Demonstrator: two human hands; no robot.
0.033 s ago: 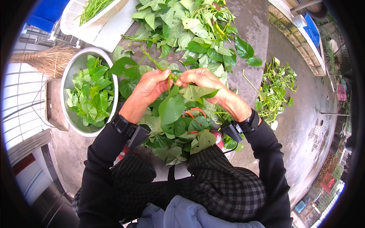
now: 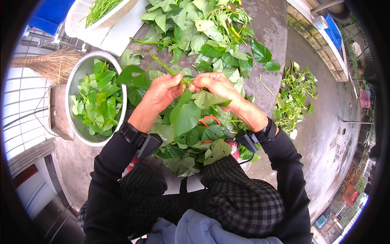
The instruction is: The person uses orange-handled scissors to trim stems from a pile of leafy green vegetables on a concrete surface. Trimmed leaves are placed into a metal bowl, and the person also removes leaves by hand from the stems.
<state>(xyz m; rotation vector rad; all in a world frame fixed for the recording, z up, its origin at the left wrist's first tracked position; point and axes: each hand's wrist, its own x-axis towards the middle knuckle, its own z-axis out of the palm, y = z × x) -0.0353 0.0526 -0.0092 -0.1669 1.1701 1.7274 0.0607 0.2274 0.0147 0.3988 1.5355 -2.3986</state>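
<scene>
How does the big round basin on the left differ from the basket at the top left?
The basin is silvery grey, while the basket is white. The basin's wall looks solid; the basket's is slotted. The basin holds loose leaves, whereas the basket holds slender stems. Both contain green plant pieces.

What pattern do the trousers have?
The trousers have a black-and-grey check, seen best in the head view.
</scene>
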